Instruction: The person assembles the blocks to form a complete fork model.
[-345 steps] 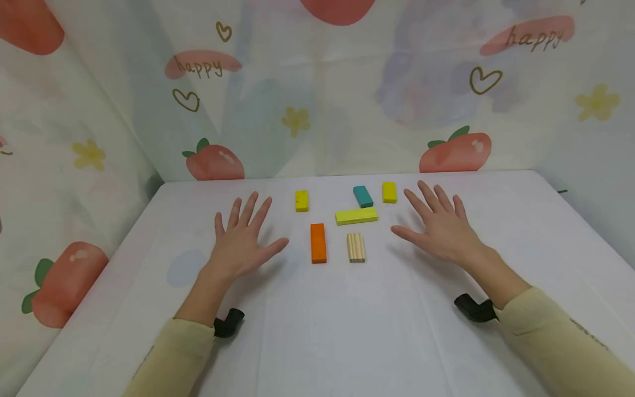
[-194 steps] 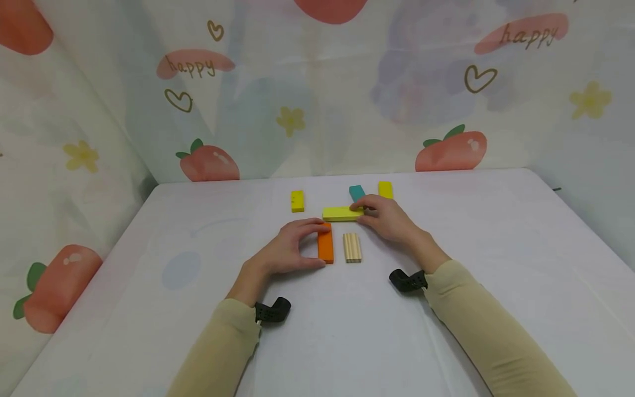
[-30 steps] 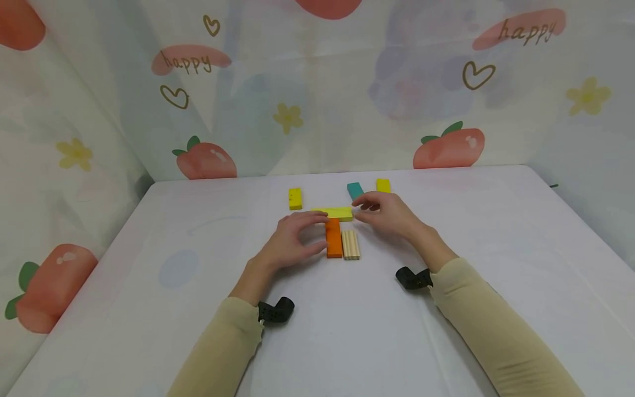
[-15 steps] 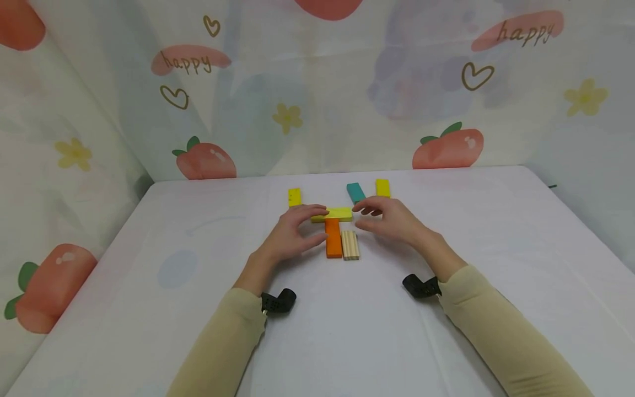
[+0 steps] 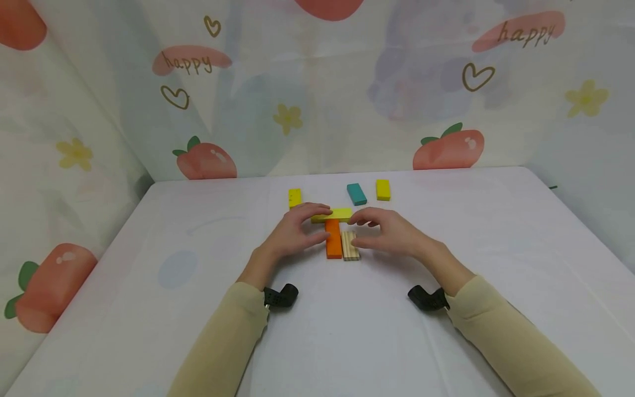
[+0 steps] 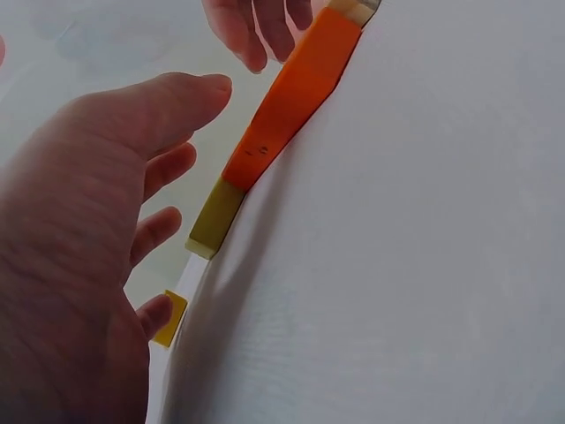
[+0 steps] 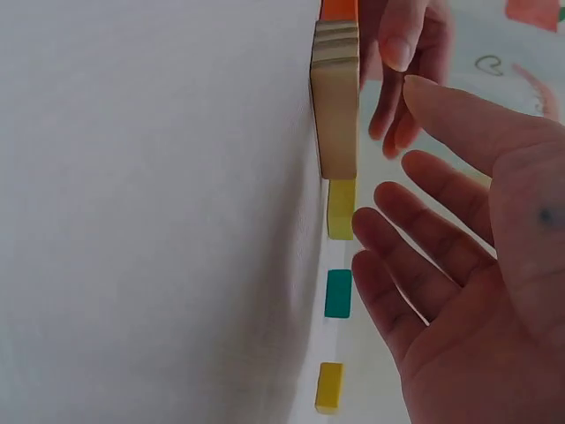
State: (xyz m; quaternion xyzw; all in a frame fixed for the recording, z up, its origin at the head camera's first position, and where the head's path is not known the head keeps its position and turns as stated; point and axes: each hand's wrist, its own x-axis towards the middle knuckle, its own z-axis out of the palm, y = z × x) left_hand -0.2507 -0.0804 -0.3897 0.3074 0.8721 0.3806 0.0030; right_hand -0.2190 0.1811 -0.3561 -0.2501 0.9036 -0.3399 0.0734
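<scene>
Thumb and fingers apart, my left hand (image 5: pixel 292 231) hovers at the left of an orange block (image 5: pixel 334 245); the left wrist view shows a gap between the thumb and that block. The orange block lies lengthwise below a long yellow-green block (image 5: pixel 342 214), making a T shape. Close along its right side lies a short ridged wooden block (image 5: pixel 350 252). My right hand (image 5: pixel 392 231) is spread beside the wooden block, its thumb overlapping it in the head view. In the right wrist view that hand (image 7: pixel 468 274) holds nothing. My left fingers hide part of the yellow-green block.
Farther back on the white table (image 5: pixel 347 331) lie a teal block (image 5: pixel 356 194), a yellow block (image 5: pixel 383 189) at its right and another yellow block (image 5: pixel 295 197) at the left, partly behind my left hand. A patterned cloth (image 5: pixel 327 110) hangs behind.
The orange block has moved right, beside the wooden one, and the yellow-green block has moved left above it. Lately my right hand has come nearer to me, from the teal block toward the wooden block.
</scene>
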